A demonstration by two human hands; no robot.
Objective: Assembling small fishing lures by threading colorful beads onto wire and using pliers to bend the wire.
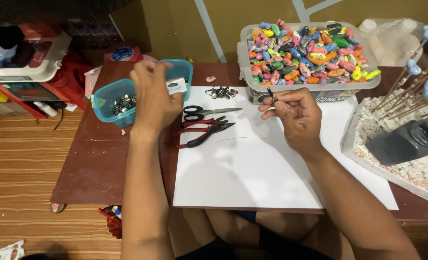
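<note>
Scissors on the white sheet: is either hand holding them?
No: the scissors lie untouched on the white sheet, between the left hand and right hand.

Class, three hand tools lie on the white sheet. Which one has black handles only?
The scissors, uppermost of the three, nearest the left hand. Both pliers below them show red on their handles.

Even, soft indoor light; the white sheet [252,168] is brightest, without glare. Faint shadows fall just beside the scissors [206,111] on it. Focus is sharp; the upper-left corner beyond the sheet lies dim
</note>
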